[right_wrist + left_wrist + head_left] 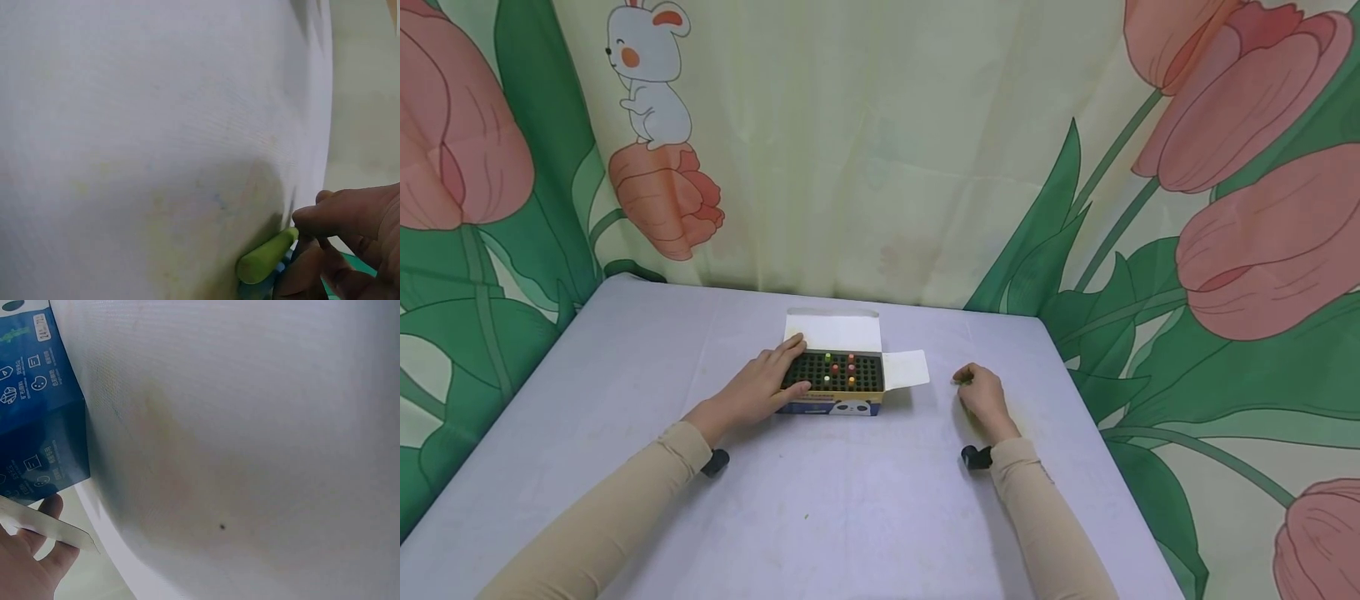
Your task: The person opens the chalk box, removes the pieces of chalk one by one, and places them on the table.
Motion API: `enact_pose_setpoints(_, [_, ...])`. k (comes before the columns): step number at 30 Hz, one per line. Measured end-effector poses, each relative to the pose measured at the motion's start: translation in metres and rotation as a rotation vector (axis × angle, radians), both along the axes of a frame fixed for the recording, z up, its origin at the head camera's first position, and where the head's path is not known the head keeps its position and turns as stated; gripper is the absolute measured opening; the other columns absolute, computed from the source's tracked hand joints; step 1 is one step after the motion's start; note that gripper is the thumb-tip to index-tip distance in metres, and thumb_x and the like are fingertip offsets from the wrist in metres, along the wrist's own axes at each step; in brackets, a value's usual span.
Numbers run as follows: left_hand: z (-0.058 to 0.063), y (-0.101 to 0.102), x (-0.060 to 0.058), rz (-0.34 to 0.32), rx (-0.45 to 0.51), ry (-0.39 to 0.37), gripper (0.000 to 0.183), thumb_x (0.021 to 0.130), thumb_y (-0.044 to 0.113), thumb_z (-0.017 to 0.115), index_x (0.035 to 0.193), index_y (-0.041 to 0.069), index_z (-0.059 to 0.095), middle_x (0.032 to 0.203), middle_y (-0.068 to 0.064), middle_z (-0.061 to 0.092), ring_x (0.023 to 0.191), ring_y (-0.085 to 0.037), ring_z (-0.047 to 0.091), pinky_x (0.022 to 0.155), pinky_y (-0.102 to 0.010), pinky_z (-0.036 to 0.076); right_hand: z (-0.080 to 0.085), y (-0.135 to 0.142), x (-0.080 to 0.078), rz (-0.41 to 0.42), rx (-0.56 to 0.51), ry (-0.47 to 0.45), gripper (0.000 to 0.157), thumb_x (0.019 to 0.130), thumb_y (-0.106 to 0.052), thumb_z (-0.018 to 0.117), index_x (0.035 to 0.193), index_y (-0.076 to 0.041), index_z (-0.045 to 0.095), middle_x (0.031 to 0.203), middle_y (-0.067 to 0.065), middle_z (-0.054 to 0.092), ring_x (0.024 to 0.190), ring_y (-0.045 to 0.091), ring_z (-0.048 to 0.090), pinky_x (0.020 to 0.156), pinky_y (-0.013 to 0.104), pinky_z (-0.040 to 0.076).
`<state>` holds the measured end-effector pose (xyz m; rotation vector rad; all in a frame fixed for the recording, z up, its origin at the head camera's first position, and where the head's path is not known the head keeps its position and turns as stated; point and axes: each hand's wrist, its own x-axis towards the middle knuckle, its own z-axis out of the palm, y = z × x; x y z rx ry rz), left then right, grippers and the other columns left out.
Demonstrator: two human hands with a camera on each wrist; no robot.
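Note:
A blue and yellow box (817, 407) with a panda print lies on the table, its white lid flap (833, 329) folded back. In its black holed tray (867, 364), several coloured crayons stand upright. My left hand (752, 388) rests across the box's left end, thumb at the front edge and straight fingers toward the back; in the left wrist view its fingers touch a white side flap (47, 524). Right of the box, my right hand (983, 398) pinches a green crayon (264, 261) by its narrow end, close over the cloth. A blue piece (256, 289) shows partly hidden behind it.
A white side flap (906, 370) sticks out from the box's right end toward the right hand. Pale cloth covers the table (850, 517), with faint colour smudges. A tulip-printed curtain (850, 167) hangs behind the table's back edge.

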<state>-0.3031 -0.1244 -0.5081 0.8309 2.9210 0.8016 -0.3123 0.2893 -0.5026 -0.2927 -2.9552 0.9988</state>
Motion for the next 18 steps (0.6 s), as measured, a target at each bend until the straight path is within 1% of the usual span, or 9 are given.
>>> enact_pose_setpoints(3, [0.0, 0.0, 0.0, 0.004, 0.001, -0.002, 0.086, 0.105, 0.063, 0.046, 0.167, 0.012, 0.017, 0.175, -0.005, 0.01, 0.144, -0.044, 0.039, 0.116, -0.062, 0.034, 0.005, -0.001, -0.002, -0.023, -0.01, -0.005, 0.027, 0.092, 0.003, 0.058, 0.117, 0.0, 0.068, 0.126, 0.021, 0.066, 0.111, 0.035, 0.058, 0.098, 0.048, 0.05])
enact_pose_setpoints(5, [0.001, 0.001, 0.001, 0.003, -0.005, 0.002, 0.086, 0.105, 0.063, 0.046, 0.167, 0.012, 0.017, 0.175, -0.005, 0.011, 0.144, -0.044, 0.039, 0.116, -0.063, 0.035, 0.01, -0.001, -0.003, -0.035, -0.017, 0.0, 0.026, 0.095, 0.0, 0.059, 0.118, 0.0, 0.068, 0.127, 0.021, 0.065, 0.114, 0.035, 0.058, 0.1, 0.049, 0.05])
enact_pose_setpoints(7, [0.001, 0.001, 0.001, 0.003, -0.012, 0.007, 0.085, 0.105, 0.062, 0.046, 0.167, 0.011, 0.017, 0.175, -0.006, 0.011, 0.144, -0.045, 0.039, 0.115, -0.063, 0.035, 0.015, -0.001, -0.004, -0.041, -0.026, 0.014, 0.025, 0.096, -0.002, 0.059, 0.119, 0.0, 0.068, 0.129, 0.021, 0.065, 0.118, 0.036, 0.058, 0.103, 0.051, 0.049])
enact_pose_setpoints(10, [0.003, 0.001, 0.002, 0.0, -0.012, 0.007, 0.084, 0.106, 0.059, 0.048, 0.167, 0.009, 0.018, 0.175, -0.008, 0.011, 0.144, -0.046, 0.039, 0.115, -0.064, 0.034, 0.024, -0.002, -0.006, -0.026, -0.034, 0.051, 0.025, 0.097, -0.003, 0.059, 0.12, 0.0, 0.068, 0.128, 0.021, 0.065, 0.121, 0.038, 0.059, 0.103, 0.052, 0.049])
enact_pose_setpoints(12, [0.005, 0.002, 0.003, 0.003, -0.008, -0.002, 0.084, 0.106, 0.057, 0.049, 0.167, 0.009, 0.018, 0.175, -0.008, 0.01, 0.145, -0.046, 0.038, 0.116, -0.063, 0.033, 0.03, -0.003, -0.007, -0.005, -0.038, 0.083, 0.025, 0.097, -0.003, 0.058, 0.12, 0.0, 0.068, 0.127, 0.022, 0.066, 0.119, 0.039, 0.06, 0.1, 0.052, 0.051])
enact_pose_setpoints(15, [0.008, 0.002, 0.005, 0.006, -0.004, -0.013, 0.084, 0.106, 0.056, 0.051, 0.167, 0.009, 0.018, 0.175, -0.008, 0.01, 0.146, -0.046, 0.037, 0.118, -0.063, 0.032, 0.04, -0.008, -0.008, 0.023, -0.039, 0.125, 0.025, 0.097, -0.005, 0.059, 0.119, -0.001, 0.069, 0.125, 0.021, 0.067, 0.112, 0.038, 0.063, 0.093, 0.05, 0.053])
enact_pose_setpoints(18, [0.008, 0.003, 0.005, 0.008, -0.009, -0.015, 0.084, 0.106, 0.057, 0.05, 0.167, 0.009, 0.017, 0.175, -0.008, 0.01, 0.146, -0.046, 0.037, 0.118, -0.063, 0.032, 0.049, -0.016, -0.007, 0.053, -0.035, 0.152, 0.024, 0.097, -0.006, 0.059, 0.118, -0.001, 0.069, 0.124, 0.02, 0.068, 0.105, 0.036, 0.065, 0.087, 0.047, 0.055])
